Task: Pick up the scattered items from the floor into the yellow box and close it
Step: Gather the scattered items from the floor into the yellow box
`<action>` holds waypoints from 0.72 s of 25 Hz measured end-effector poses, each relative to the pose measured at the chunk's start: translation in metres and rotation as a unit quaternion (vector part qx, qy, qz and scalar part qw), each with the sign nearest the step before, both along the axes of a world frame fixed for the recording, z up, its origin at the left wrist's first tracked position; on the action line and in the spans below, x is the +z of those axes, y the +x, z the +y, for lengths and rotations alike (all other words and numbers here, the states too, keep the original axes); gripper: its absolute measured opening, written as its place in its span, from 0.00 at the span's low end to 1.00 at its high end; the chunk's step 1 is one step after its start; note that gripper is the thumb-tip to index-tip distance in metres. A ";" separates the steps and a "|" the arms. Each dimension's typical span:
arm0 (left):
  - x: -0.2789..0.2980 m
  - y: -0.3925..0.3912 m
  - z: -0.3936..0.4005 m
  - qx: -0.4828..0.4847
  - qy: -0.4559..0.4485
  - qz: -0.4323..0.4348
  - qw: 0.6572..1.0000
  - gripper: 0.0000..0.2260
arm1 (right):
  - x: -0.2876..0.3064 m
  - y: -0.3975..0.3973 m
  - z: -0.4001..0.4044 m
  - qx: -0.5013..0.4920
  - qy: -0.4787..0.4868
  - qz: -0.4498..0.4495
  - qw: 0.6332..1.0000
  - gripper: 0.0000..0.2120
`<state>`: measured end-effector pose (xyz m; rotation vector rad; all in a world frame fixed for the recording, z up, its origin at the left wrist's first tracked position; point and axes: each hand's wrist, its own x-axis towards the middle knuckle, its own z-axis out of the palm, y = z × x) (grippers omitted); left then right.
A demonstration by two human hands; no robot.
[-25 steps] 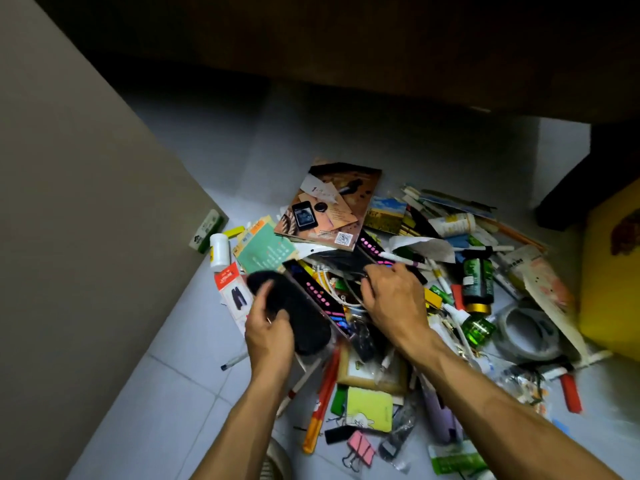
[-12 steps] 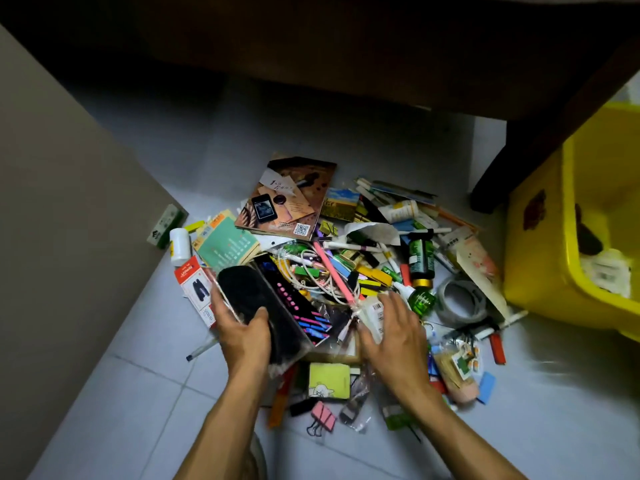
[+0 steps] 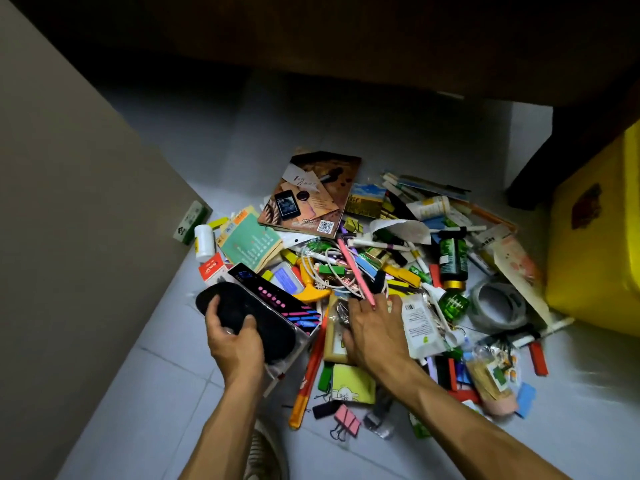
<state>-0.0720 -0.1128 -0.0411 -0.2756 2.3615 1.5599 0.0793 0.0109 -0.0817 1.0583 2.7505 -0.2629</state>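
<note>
Beside the beige panel, the left hand grips a black pouch; the right hand presses flat on clutter.

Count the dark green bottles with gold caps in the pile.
1. The dark green bottle lies in the right part of the pile, gold cap toward the person, just above a round green glass piece. More may be buried under the clutter.

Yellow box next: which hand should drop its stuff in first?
Probably the left hand. It already grips the black packaged item, ready to carry. The right hand lies nearer the yellow box but only presses flat on the pile, holding nothing that I can see.
</note>
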 end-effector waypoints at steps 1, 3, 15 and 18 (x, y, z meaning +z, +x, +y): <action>0.000 0.001 0.002 -0.004 0.001 -0.005 1.000 0.27 | 0.000 0.001 0.002 -0.014 -0.015 0.002 1.000 0.20; 0.003 0.006 0.004 -0.015 0.008 -0.010 1.000 0.27 | 0.002 0.004 0.004 -0.033 -0.053 -0.002 0.998 0.21; 0.080 0.038 0.035 -0.072 0.041 0.031 0.996 0.38 | 0.108 0.061 0.012 -0.325 -0.478 0.516 0.632 0.15; 0.104 0.062 0.064 -0.089 0.133 -0.036 0.986 0.37 | 0.154 0.102 0.038 -0.413 -0.599 0.584 0.361 0.15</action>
